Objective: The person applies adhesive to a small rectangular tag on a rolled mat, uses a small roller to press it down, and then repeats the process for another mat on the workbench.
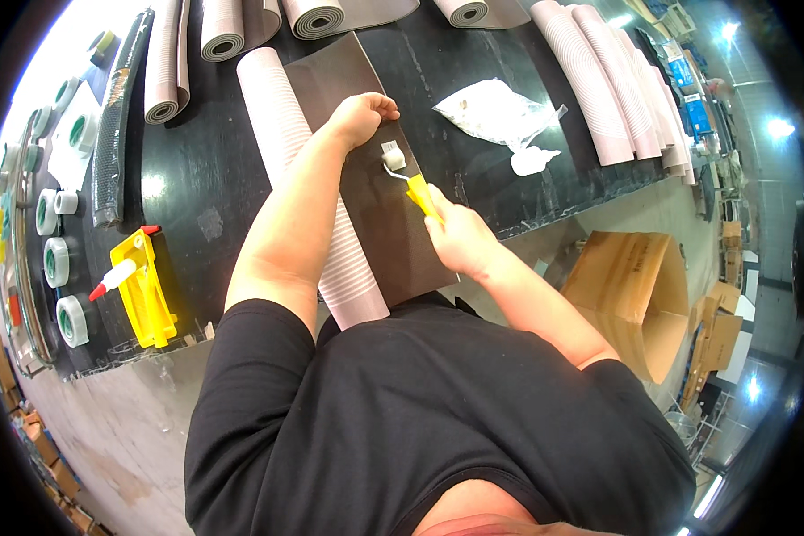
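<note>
A dark brown sheet (380,192) lies on the black workbench (205,170), partly over a pale ribbed roll (281,125). My left hand (362,116) is fisted and presses down on the sheet near its upper part. My right hand (460,237) grips the yellow handle of a small white roller (393,159), whose head rests on the sheet just below my left hand.
A yellow caulking gun (138,286) lies at the bench's left front. Tape rolls (58,259) line the left edge. Several rolled mats (598,76) lie at the back and right. A clear plastic bag (496,112) sits right of the sheet. An open cardboard box (639,290) stands on the floor.
</note>
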A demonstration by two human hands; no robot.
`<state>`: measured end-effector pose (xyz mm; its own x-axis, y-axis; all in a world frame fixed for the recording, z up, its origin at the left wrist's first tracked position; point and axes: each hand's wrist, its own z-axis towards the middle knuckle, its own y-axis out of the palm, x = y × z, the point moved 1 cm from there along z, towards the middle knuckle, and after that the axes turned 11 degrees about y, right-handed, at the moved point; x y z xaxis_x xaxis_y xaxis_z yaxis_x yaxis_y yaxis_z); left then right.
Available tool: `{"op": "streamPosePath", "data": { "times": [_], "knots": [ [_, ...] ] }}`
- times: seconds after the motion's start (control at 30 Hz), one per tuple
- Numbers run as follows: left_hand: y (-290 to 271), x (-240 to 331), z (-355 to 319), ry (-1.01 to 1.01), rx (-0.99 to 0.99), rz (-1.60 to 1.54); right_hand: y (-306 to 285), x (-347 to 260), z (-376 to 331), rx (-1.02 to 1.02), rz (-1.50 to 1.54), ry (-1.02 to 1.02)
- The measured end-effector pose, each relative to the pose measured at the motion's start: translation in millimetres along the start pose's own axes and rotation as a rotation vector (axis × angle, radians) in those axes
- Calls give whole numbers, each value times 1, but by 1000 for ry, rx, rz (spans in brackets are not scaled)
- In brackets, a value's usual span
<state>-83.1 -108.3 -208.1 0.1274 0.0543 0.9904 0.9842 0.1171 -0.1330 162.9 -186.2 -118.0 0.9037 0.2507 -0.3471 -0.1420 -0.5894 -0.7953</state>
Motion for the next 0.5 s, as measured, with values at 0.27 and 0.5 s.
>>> {"op": "streamPosePath", "data": {
  "times": [0.27,0.5],
  "knots": [
    [4,4,1,11,-26,47,2,-1,14,48,125,-13],
    [1,3,-2,12,-23,36,10,1,4,27,171,52]
  ]
}}
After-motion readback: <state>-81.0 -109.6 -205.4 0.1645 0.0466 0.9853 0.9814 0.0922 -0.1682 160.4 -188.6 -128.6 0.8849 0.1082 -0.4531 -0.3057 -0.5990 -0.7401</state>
